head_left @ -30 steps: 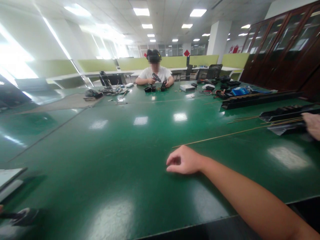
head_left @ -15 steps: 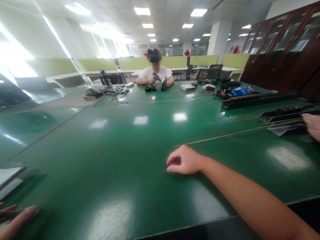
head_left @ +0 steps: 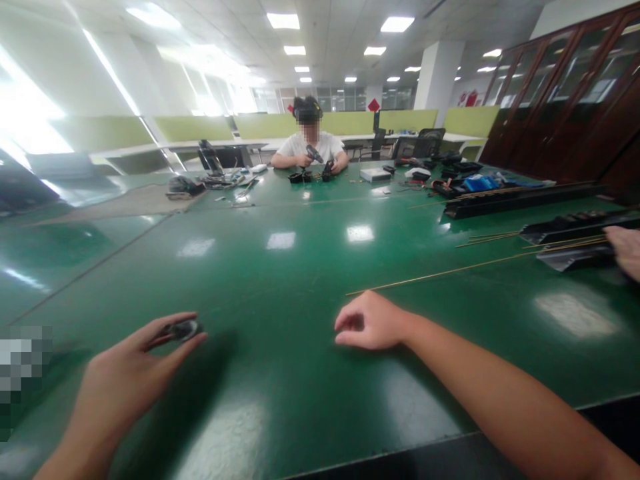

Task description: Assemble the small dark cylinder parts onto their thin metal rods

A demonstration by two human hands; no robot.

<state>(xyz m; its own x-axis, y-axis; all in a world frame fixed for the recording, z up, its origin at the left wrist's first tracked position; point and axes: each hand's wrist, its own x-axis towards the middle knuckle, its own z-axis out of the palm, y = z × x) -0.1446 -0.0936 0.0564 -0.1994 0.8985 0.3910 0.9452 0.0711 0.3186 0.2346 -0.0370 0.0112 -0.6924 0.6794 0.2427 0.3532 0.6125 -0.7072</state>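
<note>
My left hand (head_left: 135,357) is raised over the left part of the green table (head_left: 280,300). Its thumb and fingers pinch a small dark round object (head_left: 185,329) with a shiny grey face, whose kind I cannot make out. On the table rests my right hand (head_left: 373,321), loosely curled, with a gap between thumb and fingers and nothing visible in it. A thin brass-coloured rod (head_left: 430,275) lies just behind the right hand, its near end beside the knuckles, running right toward a black channel (head_left: 575,257).
Another person's hand (head_left: 625,250) is at the right edge by the black channels. Across the table a person (head_left: 310,147) holds a power drill (head_left: 314,154). Clutter lies along the far edge, with a white box (head_left: 375,175). A blurred patch (head_left: 23,367) sits at the left edge.
My left hand has come up and to the right from the lower left corner, carrying the small dark round object. My right hand has stayed nearly still.
</note>
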